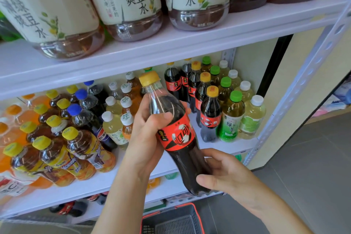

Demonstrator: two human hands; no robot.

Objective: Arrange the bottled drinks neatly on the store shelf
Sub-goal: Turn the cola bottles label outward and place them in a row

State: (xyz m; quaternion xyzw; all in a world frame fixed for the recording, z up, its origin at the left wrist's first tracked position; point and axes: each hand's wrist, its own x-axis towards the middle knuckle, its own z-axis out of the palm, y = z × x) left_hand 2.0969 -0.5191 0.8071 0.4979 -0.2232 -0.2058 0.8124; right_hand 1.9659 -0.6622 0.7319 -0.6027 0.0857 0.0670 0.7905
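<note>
Yellow-capped, red-labelled plastic cola bottle (178, 137), gripped mid-body by left hand (144, 133), base clasped in right hand (231, 175); likely heavy, slick, so labelled waist safest hold.

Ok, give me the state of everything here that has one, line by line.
cola bottle, capped, filled, tilted, held off the shelf by both hands.
left hand, grips the bottle's upper body.
right hand, holds its base.
shelved cola bottles, upright, capped, in a row.
green tea bottles, upright, capped.
basket, on the floor below.
</note>
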